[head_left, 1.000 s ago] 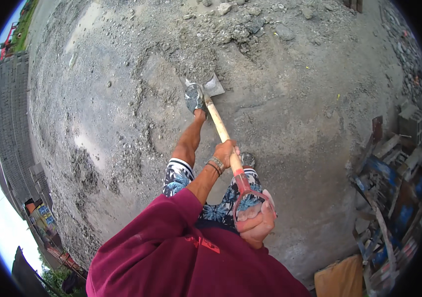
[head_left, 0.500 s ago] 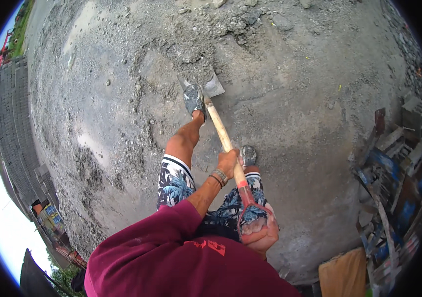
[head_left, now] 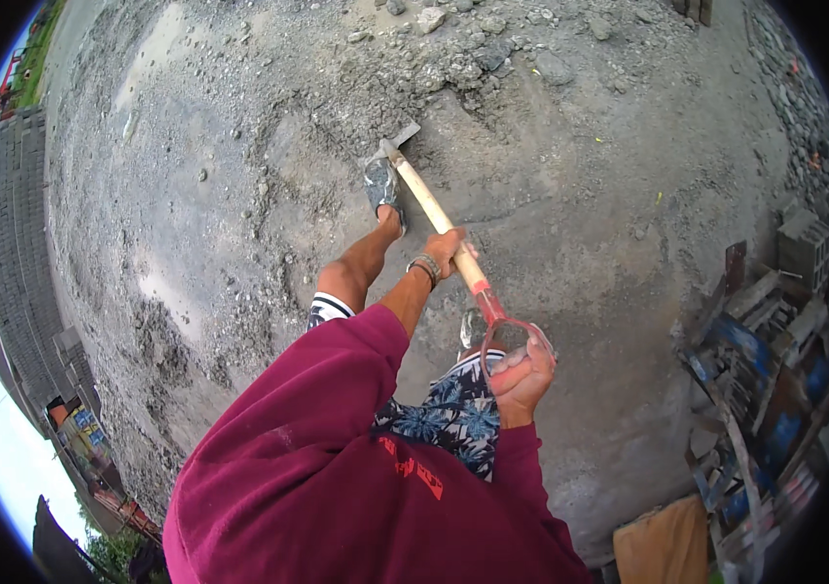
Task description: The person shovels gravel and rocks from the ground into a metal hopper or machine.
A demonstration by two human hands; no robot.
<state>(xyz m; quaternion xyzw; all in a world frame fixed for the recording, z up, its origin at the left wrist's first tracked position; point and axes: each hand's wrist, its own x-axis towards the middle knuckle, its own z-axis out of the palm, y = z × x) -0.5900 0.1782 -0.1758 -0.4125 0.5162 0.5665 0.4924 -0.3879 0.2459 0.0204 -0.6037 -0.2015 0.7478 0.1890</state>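
A shovel [head_left: 424,195] with a pale wooden shaft, a red D-shaped grip and a grey metal blade slants across the ground in front of me. My left hand [head_left: 446,253], with bands at its wrist, is wrapped round the lower part of the shaft. At the top end, my right hand [head_left: 523,375] is closed on the red grip near my thigh. The blade, seen nearly edge-on, sits at the loose gravel [head_left: 356,112], right by my forward foot [head_left: 382,183]. How much gravel lies on it I cannot tell.
Rubble and stones [head_left: 434,19] lie at the far side. Hollow concrete blocks [head_left: 804,248] and piled scrap wood [head_left: 755,331] line the right, with a brown board [head_left: 663,545] nearer me. Stacked grey blocks [head_left: 11,224] form a wall at far left. Shallow puddles [head_left: 162,282] mark the ground.
Both my hands have moved up and away from my body with the shovel. Its blade has pushed farther forward and tilted, now showing a thin edge. My right forearm's sleeve has come into view.
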